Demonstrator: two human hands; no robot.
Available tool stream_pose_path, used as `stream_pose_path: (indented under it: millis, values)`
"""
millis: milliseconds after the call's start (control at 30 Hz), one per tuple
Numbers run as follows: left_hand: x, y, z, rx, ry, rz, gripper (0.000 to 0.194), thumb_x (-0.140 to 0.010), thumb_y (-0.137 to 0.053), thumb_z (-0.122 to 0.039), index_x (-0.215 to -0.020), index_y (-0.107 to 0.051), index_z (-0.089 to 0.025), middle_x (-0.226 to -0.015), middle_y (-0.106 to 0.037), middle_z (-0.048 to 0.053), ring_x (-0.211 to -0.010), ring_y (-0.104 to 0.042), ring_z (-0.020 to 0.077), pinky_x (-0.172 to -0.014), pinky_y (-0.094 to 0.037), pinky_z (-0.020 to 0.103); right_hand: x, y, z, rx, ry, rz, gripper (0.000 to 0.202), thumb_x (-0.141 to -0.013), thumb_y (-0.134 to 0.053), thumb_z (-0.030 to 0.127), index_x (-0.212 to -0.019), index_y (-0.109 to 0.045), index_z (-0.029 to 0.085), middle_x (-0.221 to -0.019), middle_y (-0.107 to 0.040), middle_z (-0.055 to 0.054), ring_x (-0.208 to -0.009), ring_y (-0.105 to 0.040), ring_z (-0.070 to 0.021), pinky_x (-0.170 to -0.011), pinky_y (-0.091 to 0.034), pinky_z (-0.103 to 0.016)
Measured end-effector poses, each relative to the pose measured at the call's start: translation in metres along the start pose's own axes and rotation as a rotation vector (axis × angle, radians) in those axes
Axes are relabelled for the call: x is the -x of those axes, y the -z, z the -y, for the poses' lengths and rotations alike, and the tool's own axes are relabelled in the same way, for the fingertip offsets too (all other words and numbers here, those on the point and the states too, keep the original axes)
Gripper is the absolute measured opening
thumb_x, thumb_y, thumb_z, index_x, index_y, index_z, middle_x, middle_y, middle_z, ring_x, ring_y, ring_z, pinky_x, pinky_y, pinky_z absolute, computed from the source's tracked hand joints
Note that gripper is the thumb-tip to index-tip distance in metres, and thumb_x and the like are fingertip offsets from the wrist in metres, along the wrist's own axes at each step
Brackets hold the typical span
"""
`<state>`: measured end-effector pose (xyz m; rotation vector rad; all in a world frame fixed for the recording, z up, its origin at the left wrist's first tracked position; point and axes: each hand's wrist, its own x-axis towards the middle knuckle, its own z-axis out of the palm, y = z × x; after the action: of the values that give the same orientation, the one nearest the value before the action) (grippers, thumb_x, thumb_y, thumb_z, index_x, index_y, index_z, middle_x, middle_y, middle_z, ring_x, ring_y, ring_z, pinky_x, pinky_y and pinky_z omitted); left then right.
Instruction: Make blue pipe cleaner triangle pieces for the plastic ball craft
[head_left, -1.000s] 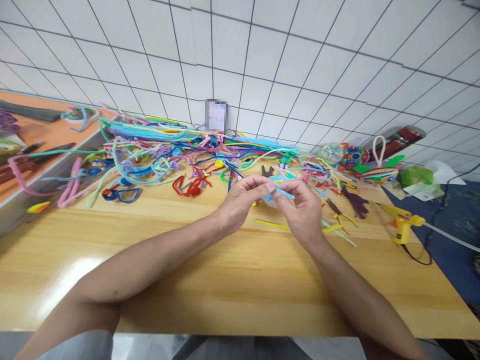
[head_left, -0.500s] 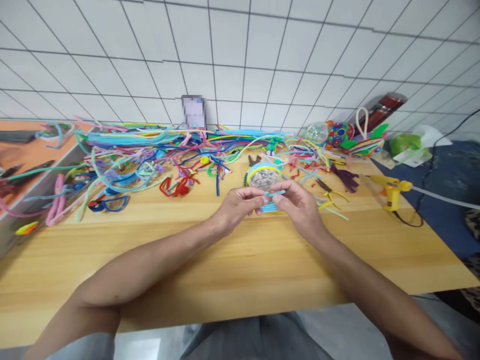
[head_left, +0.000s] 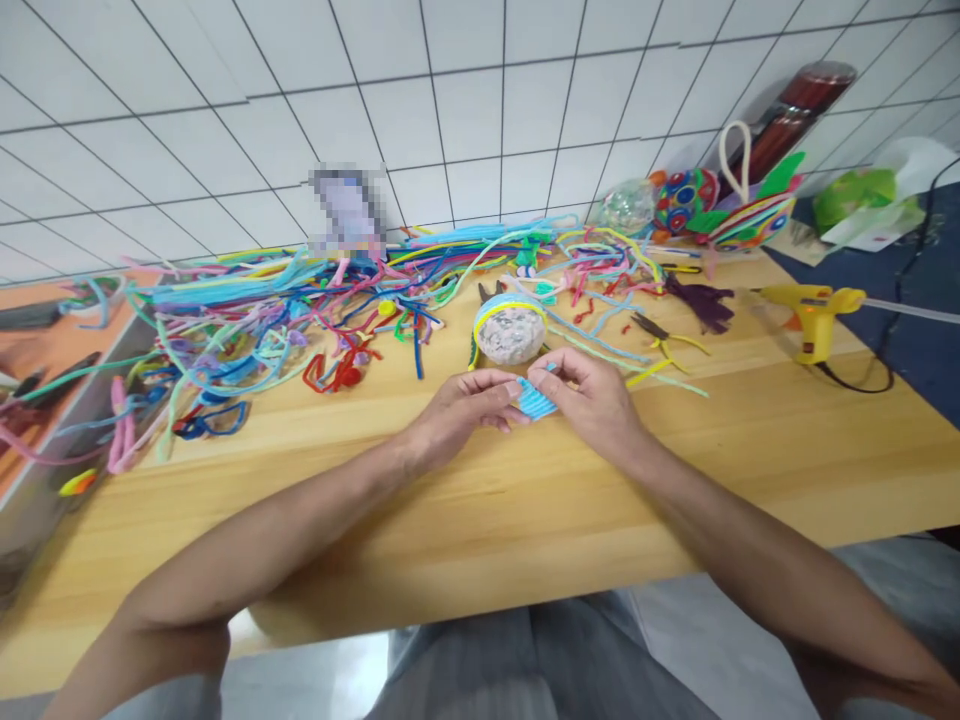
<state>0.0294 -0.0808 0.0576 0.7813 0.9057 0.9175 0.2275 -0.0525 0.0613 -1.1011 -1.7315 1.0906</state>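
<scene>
A small blue piece of pipe cleaners laid side by side (head_left: 537, 400) is held between my two hands over the table. My left hand (head_left: 480, 402) pinches its left edge with thumb and fingers. On the other side, my right hand (head_left: 581, 392) grips its upper right edge, fingers closed. Just beyond my hands rests a round, greyish ball (head_left: 511, 335) with a yellow and light blue band round its upper part. Dark plier jaws (head_left: 491, 291) poke out behind the ball.
Tangled coloured pipe cleaners (head_left: 247, 300) spread along the wall. Yellow-handled pliers (head_left: 660, 335) and a yellow glue gun (head_left: 814, 315) lie to the right. A decorated ball (head_left: 686, 200) and a dark red cylinder (head_left: 802, 120) stand back right. A grey-edged box (head_left: 82, 440) is at left.
The blue piece has turned and tilted between my hands, showing more of its ribbed face. A blue strand stretched between my fingertips no longer shows. The camera view has shifted and tilted.
</scene>
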Motion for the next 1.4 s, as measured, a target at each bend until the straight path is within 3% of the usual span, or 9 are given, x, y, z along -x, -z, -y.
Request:
stream_pose_path:
  millis: [133,433,733,933,1233,1400]
  values:
    - [0.002,0.003,0.002,0.064,0.036,0.031,0.047,-0.071,-0.093,-0.052,-0.09,-0.076,-0.013,-0.08,-0.079,0.008,-0.071,-0.077,0.0183,-0.062,-0.056,0.024,0.002,-0.002,0.0,0.005,0.001,0.025,0.017,-0.092,-0.066,0.037,-0.087,-0.071,0.021,-0.073,-0.07,0.001,-0.067,-0.063,-0.0151,-0.064,-0.048,-0.028]
    - [0.002,0.012,0.013,-0.121,-0.093,-0.002,0.044,-0.071,-0.094,-0.049,-0.092,-0.078,-0.014,-0.069,-0.073,0.001,-0.06,-0.064,0.0098,-0.058,-0.05,0.021,0.004,-0.006,0.002,0.01,0.009,0.077,0.016,-0.091,-0.066,0.034,-0.087,-0.07,0.02,-0.074,-0.07,0.001,-0.068,-0.062,-0.0138,-0.065,-0.047,-0.026]
    - [0.002,0.019,0.023,-0.174,-0.112,-0.008,0.042,-0.073,-0.092,-0.05,-0.091,-0.08,-0.014,-0.071,-0.072,0.0,-0.06,-0.058,0.0079,-0.059,-0.046,0.021,0.003,-0.012,-0.008,-0.062,-0.051,0.109,0.015,-0.09,-0.069,0.034,-0.086,-0.071,0.02,-0.074,-0.069,0.002,-0.068,-0.061,-0.0136,-0.064,-0.048,-0.027]
    - [0.004,0.018,0.027,-0.188,-0.161,-0.027,0.036,-0.073,-0.092,-0.047,-0.088,-0.08,-0.015,-0.084,-0.08,0.003,-0.076,-0.069,0.0128,-0.08,-0.054,0.027,0.006,-0.013,-0.012,-0.065,-0.078,0.118,0.013,-0.09,-0.071,0.033,-0.086,-0.073,0.021,-0.074,-0.069,0.002,-0.066,-0.059,-0.013,-0.064,-0.048,-0.027]
    - [0.006,0.018,0.031,-0.206,-0.209,-0.061,0.037,-0.071,-0.094,-0.046,-0.084,-0.079,-0.015,-0.08,-0.078,0.002,-0.072,-0.067,0.0118,-0.077,-0.054,0.026,0.007,-0.016,-0.011,-0.161,-0.15,0.133,0.016,-0.087,-0.076,0.036,-0.084,-0.07,0.022,-0.073,-0.066,0.003,-0.066,-0.058,-0.0127,-0.061,-0.046,-0.027]
    - [0.01,0.014,0.03,-0.25,-0.299,-0.035,0.033,-0.077,-0.09,-0.045,-0.085,-0.079,-0.016,-0.081,-0.078,0.002,-0.075,-0.067,0.0126,-0.078,-0.055,0.026,0.003,-0.019,-0.012,-0.311,-0.246,0.159,0.036,-0.079,-0.085,0.044,-0.099,-0.065,0.023,-0.07,-0.062,0.006,-0.059,-0.055,-0.0109,-0.054,-0.044,-0.025]
